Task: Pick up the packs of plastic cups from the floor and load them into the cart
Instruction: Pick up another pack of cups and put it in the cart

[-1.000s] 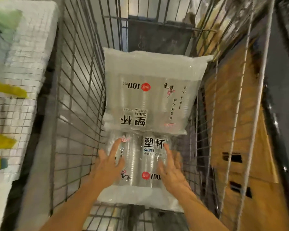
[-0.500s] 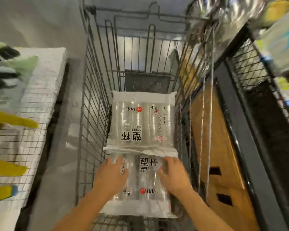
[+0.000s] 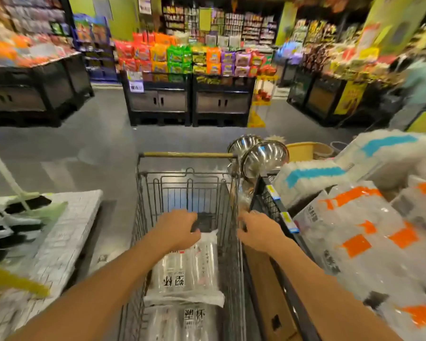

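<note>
Two clear packs of plastic cups lie flat in the wire cart. The far pack overlaps the near pack at the frame's bottom. My left hand hovers above the far pack's far end, fingers loosely apart and holding nothing. My right hand hangs over the cart's right rim, fingers spread, empty. Both forearms reach in from the bottom edge.
A shelf on the right holds wrapped cup packs with orange and blue labels, plus steel bowls. White packs and brooms sit at left. Snack displays stand across the grey aisle; a person is at far right.
My hands have lifted off the near pack and risen above the cart. The view has swung up from the cart's inside to the shop aisle.
</note>
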Motion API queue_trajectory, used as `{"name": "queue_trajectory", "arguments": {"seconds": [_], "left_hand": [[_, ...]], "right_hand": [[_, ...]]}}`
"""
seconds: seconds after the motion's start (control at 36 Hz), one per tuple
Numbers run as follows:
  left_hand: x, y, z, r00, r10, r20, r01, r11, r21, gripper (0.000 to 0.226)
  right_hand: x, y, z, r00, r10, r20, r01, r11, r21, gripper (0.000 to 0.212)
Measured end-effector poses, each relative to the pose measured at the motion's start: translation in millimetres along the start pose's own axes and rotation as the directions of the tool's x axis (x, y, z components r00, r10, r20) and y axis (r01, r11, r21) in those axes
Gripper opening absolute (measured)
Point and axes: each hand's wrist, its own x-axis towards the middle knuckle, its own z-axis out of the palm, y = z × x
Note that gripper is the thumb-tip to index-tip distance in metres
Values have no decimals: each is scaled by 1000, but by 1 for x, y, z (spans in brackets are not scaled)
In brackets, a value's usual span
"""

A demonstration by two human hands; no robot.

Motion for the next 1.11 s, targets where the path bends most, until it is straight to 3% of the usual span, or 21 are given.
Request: {"name": "queue_trajectory", "arguments": {"seconds": [0.14, 0.28, 0.44, 0.58, 0.78, 0.94, 1.11], "left_hand": [[-2, 49, -60, 990, 119, -70, -117, 993, 32, 44], [-6, 99, -91, 948, 300, -105, -288, 951, 113, 43], [-24, 161, -105, 826, 550, -125, -540, 835, 110, 46], [-71, 219, -100, 652, 754, -79, -749, 657, 85, 44], [-169, 314, -78, 374, 927, 16, -921, 370, 125, 43], [-296, 395, -48, 76, 992, 99, -987, 61, 151, 41], [-466, 458, -13, -264, 941, 210, -950, -291, 115, 39]], "right_hand": [[-43, 15, -62, 990, 48, -130, -55, 998, -44, 31], [-94, 30, -94, 955, 219, -201, -228, 973, -24, 35], [-193, 43, -110, 841, 469, -269, -481, 877, 26, 42], [-306, 39, -105, 681, 676, -282, -690, 721, 65, 40], [-480, -5, -84, 404, 868, -288, -873, 460, 161, 38], [-634, -68, -47, 105, 960, -258, -957, 168, 236, 31], [-793, -157, -5, -150, 980, -131, -952, -108, 285, 41]]}}
